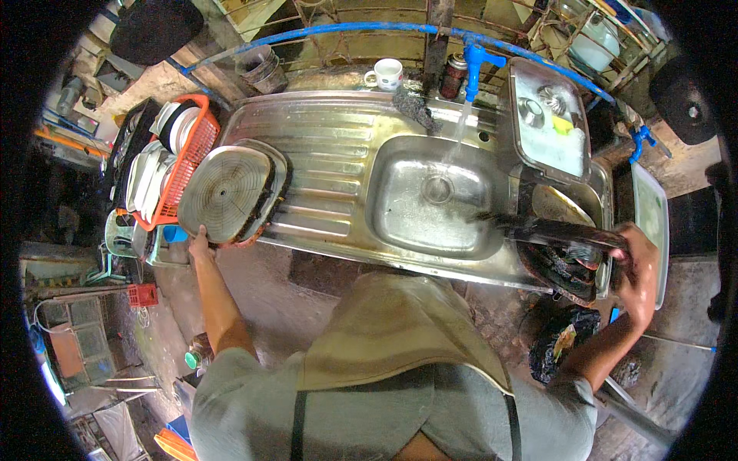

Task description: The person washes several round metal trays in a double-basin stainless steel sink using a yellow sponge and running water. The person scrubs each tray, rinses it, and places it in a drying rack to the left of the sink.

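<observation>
My left hand [201, 243] grips the near rim of a round-cornered grey metal plate [223, 192]. The thumb lies on the rim and the other fingers are hidden. That plate rests on a similar dark-edged plate [278, 173] at the drainboard's left end. At the right, my right hand [639, 269] is closed on the end of a dark flat plate [565, 232], seen nearly edge-on and blurred. It reaches left over the sink basin [400, 230]. Below it, several blackened plates [565, 276] are piled up. Water [463, 127] runs from a blue faucet [475, 65] into the basin.
An orange basket [201, 127] of white dishes stands left of the drainboard. Behind the sink are a white mug [387, 74], a dark scouring pad [415, 107] and a bottle [453, 75]. A tub of soapy water [547, 127] with a yellow sponge [563, 125] stands right.
</observation>
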`<action>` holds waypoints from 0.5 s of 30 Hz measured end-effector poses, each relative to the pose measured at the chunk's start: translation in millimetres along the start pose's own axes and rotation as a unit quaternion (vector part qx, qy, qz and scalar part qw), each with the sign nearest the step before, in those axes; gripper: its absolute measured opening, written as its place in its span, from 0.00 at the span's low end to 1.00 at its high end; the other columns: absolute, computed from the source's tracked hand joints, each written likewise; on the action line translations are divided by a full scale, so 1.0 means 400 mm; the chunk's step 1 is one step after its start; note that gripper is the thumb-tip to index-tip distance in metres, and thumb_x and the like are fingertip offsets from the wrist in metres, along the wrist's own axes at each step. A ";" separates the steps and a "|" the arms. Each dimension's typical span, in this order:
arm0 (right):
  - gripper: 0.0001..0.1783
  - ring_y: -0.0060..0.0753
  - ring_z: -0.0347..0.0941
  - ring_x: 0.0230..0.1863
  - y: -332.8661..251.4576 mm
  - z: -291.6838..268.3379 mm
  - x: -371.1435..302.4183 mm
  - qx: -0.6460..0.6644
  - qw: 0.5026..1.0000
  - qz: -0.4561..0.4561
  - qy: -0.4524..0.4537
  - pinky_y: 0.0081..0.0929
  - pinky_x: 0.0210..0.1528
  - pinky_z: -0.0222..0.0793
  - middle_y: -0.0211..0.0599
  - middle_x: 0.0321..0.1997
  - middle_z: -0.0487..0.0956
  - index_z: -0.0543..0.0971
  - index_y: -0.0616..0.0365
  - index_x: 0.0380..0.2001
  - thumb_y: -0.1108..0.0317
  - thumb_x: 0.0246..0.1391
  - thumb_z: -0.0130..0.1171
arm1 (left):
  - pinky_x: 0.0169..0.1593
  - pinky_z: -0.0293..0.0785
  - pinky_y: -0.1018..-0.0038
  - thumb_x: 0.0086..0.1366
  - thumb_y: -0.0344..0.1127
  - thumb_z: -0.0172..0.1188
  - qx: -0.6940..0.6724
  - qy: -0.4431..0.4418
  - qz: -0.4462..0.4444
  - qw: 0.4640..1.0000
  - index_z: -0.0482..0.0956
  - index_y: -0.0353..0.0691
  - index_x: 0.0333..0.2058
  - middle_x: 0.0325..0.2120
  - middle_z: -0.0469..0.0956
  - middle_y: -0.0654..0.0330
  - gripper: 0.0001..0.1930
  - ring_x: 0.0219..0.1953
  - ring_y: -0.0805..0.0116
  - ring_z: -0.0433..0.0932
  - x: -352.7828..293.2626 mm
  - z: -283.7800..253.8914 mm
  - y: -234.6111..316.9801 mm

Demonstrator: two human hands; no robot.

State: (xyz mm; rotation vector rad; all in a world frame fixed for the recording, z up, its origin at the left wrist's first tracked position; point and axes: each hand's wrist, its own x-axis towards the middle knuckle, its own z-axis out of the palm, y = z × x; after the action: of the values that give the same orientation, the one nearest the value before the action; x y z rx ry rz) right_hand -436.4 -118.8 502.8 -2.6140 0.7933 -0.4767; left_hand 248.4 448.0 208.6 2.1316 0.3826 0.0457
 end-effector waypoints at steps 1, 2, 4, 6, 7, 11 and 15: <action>0.19 0.55 0.74 0.41 -0.013 0.028 0.016 -0.002 0.999 -0.037 0.013 0.38 0.48 0.70 0.51 0.35 0.78 0.74 0.66 0.36 0.81 0.33 0.49 | 0.36 0.79 0.56 0.66 0.56 0.61 -0.028 -0.073 -0.040 0.996 0.69 0.24 0.57 0.50 0.78 0.42 0.36 0.44 0.53 0.82 -0.033 0.002 -0.016; 0.20 0.60 0.74 0.43 -0.031 0.049 0.034 -0.010 0.997 -0.073 0.023 0.41 0.50 0.71 0.51 0.36 0.78 0.74 0.66 0.36 0.80 0.31 0.50 | 0.33 0.78 0.56 0.66 0.59 0.59 0.132 -0.029 -0.006 0.991 0.71 0.24 0.55 0.48 0.79 0.43 0.38 0.42 0.54 0.82 -0.075 0.016 -0.009; 0.19 0.63 0.73 0.47 -0.046 0.076 0.087 0.005 0.989 -0.139 -0.051 0.48 0.53 0.69 0.48 0.38 0.79 0.74 0.63 0.34 0.80 0.29 0.52 | 0.28 0.77 0.57 0.64 0.67 0.56 0.427 0.072 0.072 0.898 0.73 0.23 0.51 0.44 0.81 0.44 0.42 0.38 0.56 0.82 -0.158 0.029 0.050; 0.16 0.57 0.74 0.50 -0.092 0.151 0.147 0.075 0.969 -0.231 -0.039 0.51 0.56 0.67 0.43 0.41 0.81 0.73 0.60 0.32 0.80 0.33 0.54 | 0.31 0.79 0.56 0.63 0.72 0.51 0.247 -0.165 0.042 0.954 0.75 0.23 0.49 0.41 0.81 0.43 0.45 0.36 0.53 0.83 -0.291 0.034 0.093; 0.14 0.55 0.73 0.53 -0.116 0.173 0.166 0.085 0.963 -0.252 -0.050 0.52 0.58 0.64 0.39 0.43 0.82 0.73 0.59 0.31 0.79 0.35 0.55 | 0.34 0.80 0.53 0.64 0.73 0.48 0.092 -0.299 -0.020 0.950 0.75 0.24 0.49 0.41 0.81 0.40 0.46 0.36 0.50 0.83 -0.373 0.089 0.104; 0.04 0.54 0.69 0.61 -0.154 0.290 0.227 0.151 0.943 -0.292 -0.056 0.55 0.63 0.57 0.36 0.49 0.85 0.74 0.57 0.25 0.68 0.46 0.53 | 0.57 0.76 0.56 0.70 0.62 0.48 -0.274 -0.691 -0.318 0.588 0.68 0.26 0.59 0.53 0.76 0.42 0.39 0.52 0.50 0.78 -0.777 0.310 0.187; 0.13 0.53 0.64 0.66 -0.119 0.399 0.231 0.164 0.930 -0.294 -0.147 0.54 0.67 0.56 0.32 0.57 0.81 0.76 0.57 0.31 0.82 0.37 0.56 | 0.59 0.75 0.60 0.67 0.45 0.59 -0.382 -0.567 -0.267 0.680 0.65 0.29 0.63 0.55 0.76 0.51 0.32 0.53 0.57 0.78 -0.890 0.402 0.225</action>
State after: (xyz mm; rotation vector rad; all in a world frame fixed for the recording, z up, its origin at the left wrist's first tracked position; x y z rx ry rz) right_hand -275.7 -96.7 403.3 -2.4770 -0.1737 -0.3178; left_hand -38.3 169.1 233.0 0.8340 0.1431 -1.1943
